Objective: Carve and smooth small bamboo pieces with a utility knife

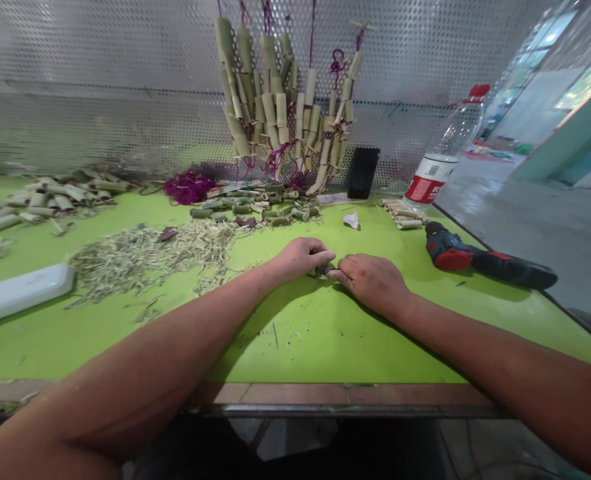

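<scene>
My left hand [301, 257] and my right hand [373, 281] meet at the middle of the green table [285, 333]. Both have their fingers curled and pinched on a small dark piece [323, 271] between them; most of it is hidden, so I cannot name it. Both forearms reach in from the near edge. Behind the hands lies a heap of short cut bamboo tubes [258, 205]. A hanging bundle of bamboo tubes [280, 107] strung on purple cord hangs against the perforated metal wall.
A red and black power drill [475, 257] lies at the right. A plastic bottle [438, 167] and a black phone [363, 172] stand at the back. Purple cord [188, 187], straw shavings [145, 257], more bamboo pieces [55, 197] and a white flat object [18, 293] lie left.
</scene>
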Demonstrator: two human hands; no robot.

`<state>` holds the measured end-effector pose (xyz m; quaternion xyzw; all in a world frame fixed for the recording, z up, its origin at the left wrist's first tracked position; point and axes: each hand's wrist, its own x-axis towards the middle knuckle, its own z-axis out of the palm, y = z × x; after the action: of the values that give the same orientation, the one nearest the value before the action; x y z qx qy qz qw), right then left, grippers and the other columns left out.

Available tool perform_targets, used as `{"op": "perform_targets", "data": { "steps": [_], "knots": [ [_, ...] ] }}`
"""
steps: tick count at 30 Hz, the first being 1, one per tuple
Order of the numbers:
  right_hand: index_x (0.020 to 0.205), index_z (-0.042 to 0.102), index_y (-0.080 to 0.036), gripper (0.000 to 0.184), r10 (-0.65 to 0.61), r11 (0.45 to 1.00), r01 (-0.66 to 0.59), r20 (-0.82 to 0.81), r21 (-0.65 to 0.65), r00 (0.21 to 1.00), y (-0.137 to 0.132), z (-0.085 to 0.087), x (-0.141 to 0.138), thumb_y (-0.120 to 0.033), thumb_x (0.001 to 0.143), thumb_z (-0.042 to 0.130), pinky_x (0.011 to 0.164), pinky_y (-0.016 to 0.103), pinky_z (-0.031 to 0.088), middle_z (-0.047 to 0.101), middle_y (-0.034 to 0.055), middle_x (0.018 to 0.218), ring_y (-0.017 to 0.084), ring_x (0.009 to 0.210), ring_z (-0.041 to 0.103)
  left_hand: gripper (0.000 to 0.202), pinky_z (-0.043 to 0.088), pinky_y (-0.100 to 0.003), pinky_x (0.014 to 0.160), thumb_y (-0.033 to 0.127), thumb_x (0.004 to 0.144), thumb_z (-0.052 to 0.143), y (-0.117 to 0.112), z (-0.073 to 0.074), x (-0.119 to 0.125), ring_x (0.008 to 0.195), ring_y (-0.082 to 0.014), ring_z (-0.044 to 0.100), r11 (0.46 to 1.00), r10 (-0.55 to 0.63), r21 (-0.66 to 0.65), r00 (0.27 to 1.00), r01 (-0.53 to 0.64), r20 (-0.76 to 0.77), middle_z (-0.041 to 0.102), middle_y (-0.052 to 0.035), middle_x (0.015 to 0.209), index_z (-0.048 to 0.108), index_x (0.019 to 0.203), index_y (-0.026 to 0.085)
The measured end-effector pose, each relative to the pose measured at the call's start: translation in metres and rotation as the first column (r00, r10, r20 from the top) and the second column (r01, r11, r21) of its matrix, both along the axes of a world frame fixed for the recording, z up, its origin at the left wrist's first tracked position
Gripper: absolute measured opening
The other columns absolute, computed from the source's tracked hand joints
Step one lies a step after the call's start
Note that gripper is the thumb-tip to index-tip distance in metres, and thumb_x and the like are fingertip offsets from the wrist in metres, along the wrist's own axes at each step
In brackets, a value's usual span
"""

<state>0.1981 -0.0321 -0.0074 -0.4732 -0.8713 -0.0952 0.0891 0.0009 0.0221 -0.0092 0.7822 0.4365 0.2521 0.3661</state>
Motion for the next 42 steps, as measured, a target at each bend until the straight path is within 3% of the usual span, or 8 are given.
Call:
{"op": "perform_targets", "data": {
  "steps": [7, 12, 16, 27, 32, 37, 42],
  "knots": [
    [0.082, 0.063, -0.020, 0.051, 0.102, 0.994, -0.101, 0.038, -0.042, 0.994, -0.0048, -0.0012, -0.0011, -0.053, 0.101, 0.029, 0.058, 0.029, 0.019, 0.064, 0.0040, 0.078, 0.017, 0.069, 0.051, 0.043, 0.035, -0.025, 0.055, 0.056, 0.082, 0.055, -0.0022, 0.0036, -0.0004, 0.061, -0.0130, 0.050, 0.999, 0.035, -0.002, 0.999, -0.036, -0.028, 0.061, -0.0015, 0.068, 0.067, 0.076, 0.015],
    [0.081, 0.060, -0.019, 0.052, 0.005, 0.997, 0.000, -0.059, 0.078, 0.998, -0.0030, -0.0053, 0.0027, -0.054, 0.101, 0.028, 0.056, 0.030, 0.016, 0.062, 0.0034, 0.075, 0.017, 0.068, 0.049, 0.044, 0.037, -0.025, 0.057, 0.058, 0.079, 0.058, -0.0003, 0.0017, 0.0008, 0.064, -0.0141, 0.054, 0.999, 0.044, -0.005, 0.999, -0.044, -0.015, 0.065, -0.0024, 0.071, 0.069, 0.077, 0.015],
    [0.084, 0.060, -0.019, 0.051, -0.012, 0.994, 0.017, -0.047, 0.106, 0.999, -0.0009, -0.0071, 0.0025, -0.052, 0.102, 0.026, 0.057, 0.030, 0.016, 0.062, 0.0036, 0.077, 0.017, 0.070, 0.049, 0.043, 0.037, -0.025, 0.057, 0.057, 0.078, 0.059, 0.0003, -0.0008, 0.0022, 0.063, -0.0139, 0.054, 0.998, 0.068, -0.010, 0.998, -0.068, -0.006, 0.067, -0.0031, 0.070, 0.070, 0.076, 0.015],
    [0.083, 0.061, -0.019, 0.055, 0.018, 0.998, -0.016, 0.024, -0.053, 1.000, -0.0010, 0.0014, -0.0013, -0.054, 0.101, 0.024, 0.056, 0.030, 0.018, 0.064, 0.0041, 0.077, 0.016, 0.068, 0.052, 0.040, 0.037, -0.024, 0.056, 0.053, 0.077, 0.062, -0.0021, 0.0007, 0.0016, 0.061, -0.0124, 0.053, 0.998, 0.055, -0.002, 0.998, -0.055, 0.028, 0.065, -0.0026, 0.069, 0.069, 0.075, 0.014],
    [0.082, 0.062, -0.019, 0.052, 0.081, 0.996, -0.080, 0.039, -0.034, 0.996, -0.0056, -0.0026, -0.0007, -0.053, 0.101, 0.027, 0.058, 0.030, 0.020, 0.064, 0.0040, 0.077, 0.016, 0.070, 0.052, 0.045, 0.035, -0.025, 0.052, 0.058, 0.078, 0.060, 0.0002, -0.0014, 0.0010, 0.058, -0.0123, 0.050, 0.993, 0.113, 0.019, 0.993, -0.113, -0.015, 0.062, -0.0020, 0.064, 0.068, 0.072, 0.015],
    [0.082, 0.061, -0.019, 0.054, -0.015, 0.997, 0.020, -0.060, 0.074, 0.998, -0.0033, -0.0053, 0.0036, -0.055, 0.101, 0.025, 0.056, 0.030, 0.017, 0.062, 0.0036, 0.075, 0.017, 0.069, 0.050, 0.044, 0.035, -0.024, 0.053, 0.057, 0.077, 0.061, 0.0002, -0.0013, 0.0010, 0.058, -0.0119, 0.050, 0.995, 0.101, 0.003, 0.995, -0.101, 0.017, 0.063, -0.0020, 0.065, 0.069, 0.073, 0.014],
    [0.083, 0.062, -0.019, 0.055, -0.039, 0.998, 0.040, -0.025, 0.058, 0.999, -0.0004, -0.0042, 0.0016, -0.053, 0.101, 0.023, 0.057, 0.030, 0.017, 0.062, 0.0043, 0.076, 0.017, 0.070, 0.050, 0.046, 0.035, -0.024, 0.052, 0.059, 0.076, 0.061, 0.0003, -0.0020, 0.0013, 0.059, -0.0127, 0.051, 0.994, 0.107, 0.012, 0.994, -0.107, 0.013, 0.062, -0.0022, 0.064, 0.069, 0.072, 0.014]
  ]
}}
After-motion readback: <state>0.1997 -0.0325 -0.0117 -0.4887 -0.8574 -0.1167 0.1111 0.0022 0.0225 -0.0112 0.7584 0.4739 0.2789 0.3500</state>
